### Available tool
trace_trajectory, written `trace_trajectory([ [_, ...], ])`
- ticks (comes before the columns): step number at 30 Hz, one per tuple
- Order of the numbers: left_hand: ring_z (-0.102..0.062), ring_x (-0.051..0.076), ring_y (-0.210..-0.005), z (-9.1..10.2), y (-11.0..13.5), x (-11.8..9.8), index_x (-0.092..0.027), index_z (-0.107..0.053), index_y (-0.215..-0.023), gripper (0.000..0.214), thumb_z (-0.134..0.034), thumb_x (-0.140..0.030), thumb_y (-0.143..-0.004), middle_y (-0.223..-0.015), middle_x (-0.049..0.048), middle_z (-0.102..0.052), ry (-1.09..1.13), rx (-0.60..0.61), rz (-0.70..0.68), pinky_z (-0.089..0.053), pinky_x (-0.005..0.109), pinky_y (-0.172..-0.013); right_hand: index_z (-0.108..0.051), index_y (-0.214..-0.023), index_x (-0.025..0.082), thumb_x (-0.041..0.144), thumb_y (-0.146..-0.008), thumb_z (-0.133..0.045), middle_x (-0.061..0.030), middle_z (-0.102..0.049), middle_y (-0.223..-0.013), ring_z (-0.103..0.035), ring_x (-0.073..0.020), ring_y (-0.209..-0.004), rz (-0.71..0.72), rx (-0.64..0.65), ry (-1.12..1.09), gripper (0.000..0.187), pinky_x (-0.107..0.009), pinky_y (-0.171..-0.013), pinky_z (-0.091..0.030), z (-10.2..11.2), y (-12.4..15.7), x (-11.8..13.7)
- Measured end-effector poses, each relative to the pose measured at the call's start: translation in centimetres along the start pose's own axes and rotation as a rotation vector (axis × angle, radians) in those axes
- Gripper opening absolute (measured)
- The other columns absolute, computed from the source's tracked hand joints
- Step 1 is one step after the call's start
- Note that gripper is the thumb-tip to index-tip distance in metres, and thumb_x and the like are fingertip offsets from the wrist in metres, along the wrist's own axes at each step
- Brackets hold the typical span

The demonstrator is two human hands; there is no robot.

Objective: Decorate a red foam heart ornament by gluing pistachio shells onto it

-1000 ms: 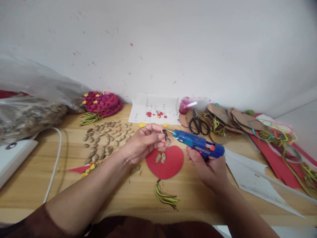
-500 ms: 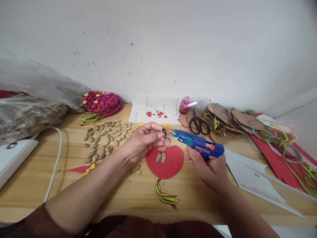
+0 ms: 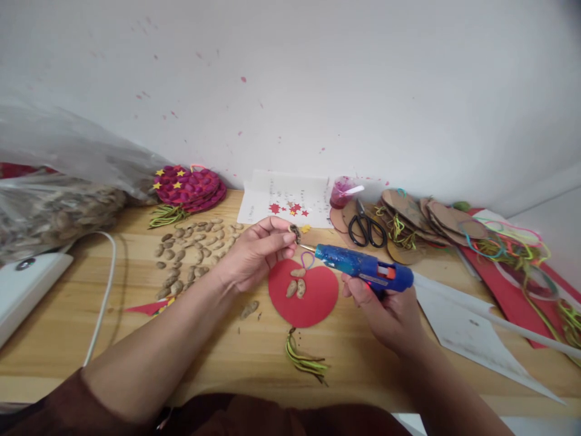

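Note:
My left hand (image 3: 254, 254) pinches a small peanut shell (image 3: 295, 233) between thumb and fingertips, held just above a red apple-shaped card (image 3: 313, 297). My right hand (image 3: 385, 309) grips a blue hot glue gun (image 3: 363, 267); its metal nozzle points left and ends just below the held shell. Three peanut shells (image 3: 296, 284) lie on the upper part of the red card, under a small purple loop (image 3: 307, 259). A tassel of green and yellow strings (image 3: 304, 360) trails from the card's bottom.
Several loose peanut shells (image 3: 190, 254) lie to the left, one (image 3: 249, 310) by my wrist. A plastic bag of shells (image 3: 49, 206), a white cable (image 3: 102, 297), finished purple pieces (image 3: 188, 186), black scissors (image 3: 367, 227), cardboard cut-outs (image 3: 422, 215), white paper (image 3: 467, 333) and red sheets (image 3: 503, 281) ring the wooden table (image 3: 218, 357).
My left hand has lifted the shell slightly up and away from the nozzle. The glue gun has dipped a little lower over the card.

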State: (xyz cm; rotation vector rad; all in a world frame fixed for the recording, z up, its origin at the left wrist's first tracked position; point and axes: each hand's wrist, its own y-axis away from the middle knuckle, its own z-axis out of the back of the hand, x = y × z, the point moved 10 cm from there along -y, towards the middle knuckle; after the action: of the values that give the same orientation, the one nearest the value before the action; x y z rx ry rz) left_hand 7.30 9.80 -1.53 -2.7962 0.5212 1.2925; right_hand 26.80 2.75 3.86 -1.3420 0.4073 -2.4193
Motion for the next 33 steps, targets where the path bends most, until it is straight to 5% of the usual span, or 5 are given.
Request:
trace_trajectory([
  [33, -0.068, 0.009, -0.061, -0.1, 0.1, 0.1, -0.015, -0.07, -0.082, 0.028, -0.093, -0.014, -0.067, -0.071, -0.0001, -0.073, 0.006, 0.01, 0.014, -0.058, 0.018, -0.061, -0.064, -0.073, 0.02, 0.027, -0.091, -0.063, -0.0008, -0.065, -0.064, -0.061, -0.0149, -0.055, 0.055, -0.043, 0.082, 0.019, -0.027, -0.051, -0.048, 0.5, -0.5, 1.2],
])
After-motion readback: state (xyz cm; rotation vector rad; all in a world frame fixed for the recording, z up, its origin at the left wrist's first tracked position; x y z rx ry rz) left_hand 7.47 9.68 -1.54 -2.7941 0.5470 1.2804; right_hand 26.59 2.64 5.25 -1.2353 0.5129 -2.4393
